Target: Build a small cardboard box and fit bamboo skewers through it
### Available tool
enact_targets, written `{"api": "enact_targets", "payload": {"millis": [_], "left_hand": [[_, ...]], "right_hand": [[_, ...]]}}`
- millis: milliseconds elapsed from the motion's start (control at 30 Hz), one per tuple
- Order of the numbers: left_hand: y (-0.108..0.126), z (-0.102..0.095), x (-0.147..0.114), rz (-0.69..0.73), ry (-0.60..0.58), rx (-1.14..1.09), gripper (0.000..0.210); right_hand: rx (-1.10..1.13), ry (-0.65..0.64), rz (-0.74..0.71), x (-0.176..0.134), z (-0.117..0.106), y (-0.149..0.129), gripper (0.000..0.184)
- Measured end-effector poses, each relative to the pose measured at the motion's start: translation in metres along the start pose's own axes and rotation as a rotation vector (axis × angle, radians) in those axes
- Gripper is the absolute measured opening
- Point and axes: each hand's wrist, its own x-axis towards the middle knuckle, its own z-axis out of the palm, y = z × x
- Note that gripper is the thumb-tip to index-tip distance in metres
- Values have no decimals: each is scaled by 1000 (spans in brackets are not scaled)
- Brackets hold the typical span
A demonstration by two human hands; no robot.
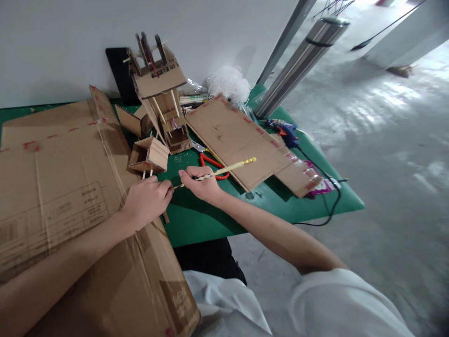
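Observation:
My right hand (204,186) is closed round a yellow pencil (233,167) with a dark pattern along its lower part. The pencil slants down to the left, and its point meets the fingertips of my left hand (149,199). Those left fingers are bent and pressed together over the table; whatever they grip is hidden beneath them. A narrow cardboard strip (166,217) pokes out below that hand. Just beyond it stands a small open cardboard box (150,157) on thin white sticks. Orange-handled scissors (221,176) lie behind my right hand, partly under a cardboard sheet.
A tall cardboard model (161,84) stands at the back. The large carton (70,164) covers the left side. Flat cardboard (238,140), a blue glue gun (286,132) with a black cord, and white stringy material (228,85) occupy the green table's right part. A metal post (301,65) rises behind.

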Motion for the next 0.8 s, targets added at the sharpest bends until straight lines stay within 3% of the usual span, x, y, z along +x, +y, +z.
{"api": "enact_targets", "payload": {"millis": [800], "left_hand": [[0, -1, 0, 3, 1, 19, 36]], "right_hand": [[5, 19, -9, 0, 0, -1, 52]]}}
